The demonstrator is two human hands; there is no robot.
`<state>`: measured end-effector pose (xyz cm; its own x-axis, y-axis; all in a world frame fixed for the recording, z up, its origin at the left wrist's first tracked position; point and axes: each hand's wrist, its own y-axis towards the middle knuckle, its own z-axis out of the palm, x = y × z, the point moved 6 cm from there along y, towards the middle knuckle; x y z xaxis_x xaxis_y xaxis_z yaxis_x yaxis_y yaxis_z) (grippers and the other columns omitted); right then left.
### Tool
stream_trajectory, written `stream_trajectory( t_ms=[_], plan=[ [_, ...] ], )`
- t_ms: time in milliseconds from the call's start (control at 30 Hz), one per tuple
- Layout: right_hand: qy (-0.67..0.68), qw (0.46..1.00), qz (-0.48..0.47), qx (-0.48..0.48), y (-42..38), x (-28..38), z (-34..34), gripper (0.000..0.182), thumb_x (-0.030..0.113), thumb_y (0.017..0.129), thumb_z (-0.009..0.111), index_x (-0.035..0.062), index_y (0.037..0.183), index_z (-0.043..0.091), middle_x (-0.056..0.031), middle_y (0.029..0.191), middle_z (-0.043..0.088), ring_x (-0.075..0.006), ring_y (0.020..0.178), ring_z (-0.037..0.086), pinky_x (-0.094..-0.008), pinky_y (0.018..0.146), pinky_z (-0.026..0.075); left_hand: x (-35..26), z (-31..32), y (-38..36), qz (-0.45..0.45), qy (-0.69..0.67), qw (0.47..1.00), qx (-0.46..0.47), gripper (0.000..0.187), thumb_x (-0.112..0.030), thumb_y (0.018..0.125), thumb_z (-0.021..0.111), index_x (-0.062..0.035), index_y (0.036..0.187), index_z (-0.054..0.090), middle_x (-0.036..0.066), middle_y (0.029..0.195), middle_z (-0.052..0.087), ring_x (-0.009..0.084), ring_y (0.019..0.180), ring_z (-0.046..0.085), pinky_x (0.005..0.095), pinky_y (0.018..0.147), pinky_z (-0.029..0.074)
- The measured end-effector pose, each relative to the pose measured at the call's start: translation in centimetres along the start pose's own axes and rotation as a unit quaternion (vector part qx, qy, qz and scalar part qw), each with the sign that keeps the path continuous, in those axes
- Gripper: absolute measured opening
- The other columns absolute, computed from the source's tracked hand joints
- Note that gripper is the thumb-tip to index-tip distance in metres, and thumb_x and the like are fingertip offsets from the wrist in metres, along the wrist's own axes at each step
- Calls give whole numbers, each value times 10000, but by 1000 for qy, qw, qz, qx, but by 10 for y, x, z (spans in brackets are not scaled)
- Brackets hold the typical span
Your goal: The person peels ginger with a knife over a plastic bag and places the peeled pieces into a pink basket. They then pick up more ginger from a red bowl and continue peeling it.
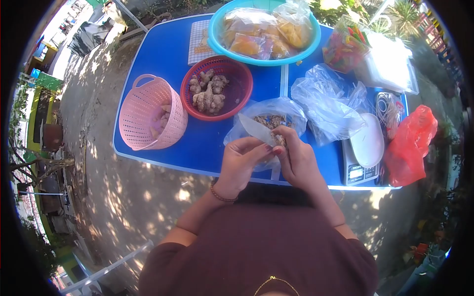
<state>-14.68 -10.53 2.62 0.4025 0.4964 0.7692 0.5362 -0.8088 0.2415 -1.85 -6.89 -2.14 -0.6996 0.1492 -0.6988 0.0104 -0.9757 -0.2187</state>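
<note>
Both my hands meet over the front edge of the blue table. Thumb and fingers of my left hand [241, 163] pinch the lower end of a narrow translucent plastic bag [257, 131], which points up and to the left. The curled fingers of my right hand [297, 159] close on the same end, where small brownish bits show. Just behind them lies an open clear plastic bag [295, 114] with brown dried pieces [272, 121] inside, partly hidden by my fingers.
A red basket [242, 74] holds ginger-like roots [210, 96]; a pink basket [150, 121] stands left. Behind is a turquoise basin [215, 37] of packed bags. Rightward lie crumpled plastic bags [328, 103], a kitchen scale [363, 172] and a red bag [410, 148].
</note>
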Motion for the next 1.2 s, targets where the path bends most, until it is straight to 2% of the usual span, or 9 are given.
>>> stream_trajectory(
  t_ms=[200, 467, 500, 700, 800, 900, 1067, 1167, 1200],
  plan=[
    [199, 979, 36, 21, 1, 0, -1, 375, 297, 956, 483, 38, 1223, 435, -173, 826, 617, -346, 694, 625, -382, 594, 466, -4, 0, 3, 54, 25, 998, -13, 179, 10, 849, 632, 49, 1023, 625, 132, 980, 667, 169, 882, 657, 284, 794, 551],
    [78, 997, -15, 14, 2, 2, -2, 355, 282, 980, 439, 22, 1222, 432, -171, 814, 623, -312, 723, 642, -350, 623, 474, -15, 7, -3, 116, 139, 983, 22, 163, 43, 833, 647, 45, 995, 637, 95, 991, 659, 116, 892, 629, 237, 785, 521],
    [72, 997, -14, 9, 2, 0, -2, 353, 280, 983, 432, 19, 1221, 431, -170, 821, 627, -302, 728, 647, -346, 623, 473, -12, 7, -3, 107, 122, 987, 22, 181, 41, 837, 639, 50, 1017, 627, 109, 1002, 657, 135, 895, 638, 250, 796, 530],
    [322, 935, 132, 75, -3, -12, 2, 377, 288, 991, 418, 15, 1250, 397, -122, 780, 609, -201, 625, 579, -303, 591, 441, -7, 7, 3, 8, -18, 1000, -12, 224, -7, 874, 599, 58, 1088, 595, 137, 1050, 644, 183, 925, 650, 286, 816, 554],
    [273, 958, 55, 70, 1, 1, -4, 410, 301, 986, 427, 28, 1288, 373, -106, 735, 583, -197, 585, 535, -292, 584, 428, -9, 6, 3, 23, -23, 999, -9, 252, -28, 884, 591, 56, 1122, 584, 136, 1073, 636, 187, 952, 642, 304, 832, 550],
    [223, 966, 65, 109, 0, 3, -5, 447, 307, 977, 443, 40, 1324, 357, -116, 753, 591, -196, 590, 537, -296, 584, 425, -11, 4, 1, 37, 3, 999, -1, 269, -21, 884, 585, 55, 1142, 579, 141, 1109, 625, 185, 975, 635, 322, 854, 541],
    [168, 980, 41, 100, -1, 5, -8, 443, 300, 971, 450, 55, 1334, 383, -168, 976, 624, -283, 687, 620, -347, 630, 474, -9, -3, 1, 32, 38, 999, 5, 265, 5, 882, 572, 56, 1141, 580, 179, 1222, 578, 193, 1005, 626, 342, 874, 533],
    [103, 993, -7, 49, -2, 6, -5, 417, 283, 968, 455, 44, 1308, 419, -184, 1084, 610, -340, 767, 638, -375, 653, 497, -11, 4, -1, 28, 4, 1000, -5, 302, -49, 871, 630, 22, 1163, 605, 96, 1037, 666, 124, 900, 638, 267, 812, 521],
    [80, 996, -22, 32, -2, 7, -5, 407, 275, 967, 458, 37, 1297, 431, -187, 1113, 602, -357, 793, 640, -382, 658, 503, -11, 6, -1, 31, 0, 999, -13, 298, -47, 870, 629, 26, 1158, 607, 98, 1043, 664, 126, 909, 636, 268, 817, 519]
  ],
)
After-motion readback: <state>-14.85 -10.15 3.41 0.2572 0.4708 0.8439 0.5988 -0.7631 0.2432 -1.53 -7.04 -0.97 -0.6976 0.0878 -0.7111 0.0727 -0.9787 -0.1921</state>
